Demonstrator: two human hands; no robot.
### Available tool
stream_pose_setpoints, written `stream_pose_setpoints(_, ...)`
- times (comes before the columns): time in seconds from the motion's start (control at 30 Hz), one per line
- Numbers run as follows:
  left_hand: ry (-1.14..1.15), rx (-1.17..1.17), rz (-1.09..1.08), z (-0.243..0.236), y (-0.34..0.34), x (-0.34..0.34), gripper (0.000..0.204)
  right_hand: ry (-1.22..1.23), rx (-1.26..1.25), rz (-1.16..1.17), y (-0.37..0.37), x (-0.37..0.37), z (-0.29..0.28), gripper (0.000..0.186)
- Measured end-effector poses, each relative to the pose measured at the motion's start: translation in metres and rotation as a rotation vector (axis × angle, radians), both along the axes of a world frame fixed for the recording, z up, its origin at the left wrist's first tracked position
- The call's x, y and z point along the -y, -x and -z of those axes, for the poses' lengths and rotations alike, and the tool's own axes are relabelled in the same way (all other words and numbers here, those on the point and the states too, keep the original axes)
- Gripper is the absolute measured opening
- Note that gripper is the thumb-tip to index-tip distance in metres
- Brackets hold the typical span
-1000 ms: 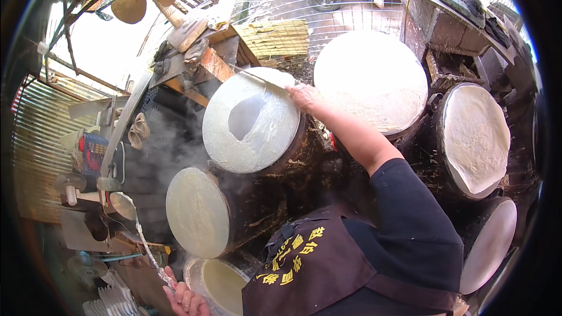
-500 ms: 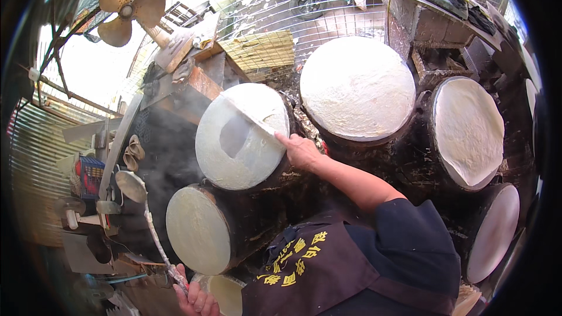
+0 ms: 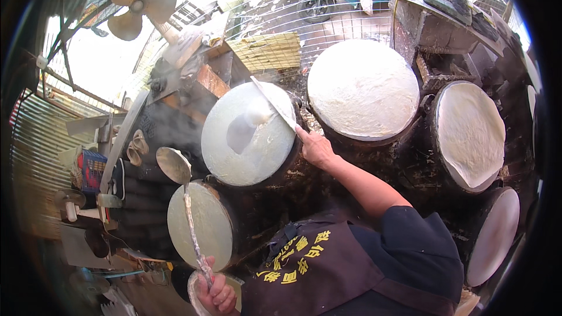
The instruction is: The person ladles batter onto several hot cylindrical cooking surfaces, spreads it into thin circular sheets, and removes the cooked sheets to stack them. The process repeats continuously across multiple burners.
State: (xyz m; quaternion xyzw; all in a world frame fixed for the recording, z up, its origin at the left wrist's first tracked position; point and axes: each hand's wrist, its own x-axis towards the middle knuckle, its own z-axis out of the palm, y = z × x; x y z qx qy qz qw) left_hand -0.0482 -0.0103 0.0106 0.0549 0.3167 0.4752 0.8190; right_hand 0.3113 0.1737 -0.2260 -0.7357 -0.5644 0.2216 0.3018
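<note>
While the left hand (image 3: 219,294) curls round the handle of a ladle (image 3: 174,165), its bowl just past the upper edge of one pale griddle (image 3: 219,233), the right hand (image 3: 318,149) grips a thin scraper (image 3: 274,103) slanting over the next griddle's (image 3: 237,134) upper-right edge, where batter (image 3: 257,161) rings a grey patch. Beyond hangs a fan (image 3: 137,6).

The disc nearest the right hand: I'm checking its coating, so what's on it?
The disc bears a pale, uneven layer around a grey patch. A scraper in the right hand crosses it, hiding the strip behind.
</note>
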Motion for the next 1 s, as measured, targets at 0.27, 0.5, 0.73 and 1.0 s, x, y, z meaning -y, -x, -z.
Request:
stream_pose_setpoints(0.27, 0.037, -0.041, 0.218, 0.011, 0.006, 0.002, 0.047, -0.003, 0.017, -0.284, 0.036, 0.001, -0.013, 0.058)
stream_pose_setpoints(0.5, -0.006, 0.073, 0.109, 0.028, 0.002, 0.009, 0.051, 0.055, 0.036, -0.170, 0.041, 0.011, -0.015, 0.053)
stream_pose_setpoints(0.73, -0.078, 0.094, 0.213, 0.030, 0.008, 0.023, 0.045, 0.021, -0.037, -0.193, 0.024, -0.015, -0.012, 0.051)
stream_pose_setpoints(1.0, 0.139, -0.097, -0.011, 0.014, -0.012, 0.037, 0.032, 0.005, 0.086, -0.344, 0.035, -0.043, -0.023, 0.046)
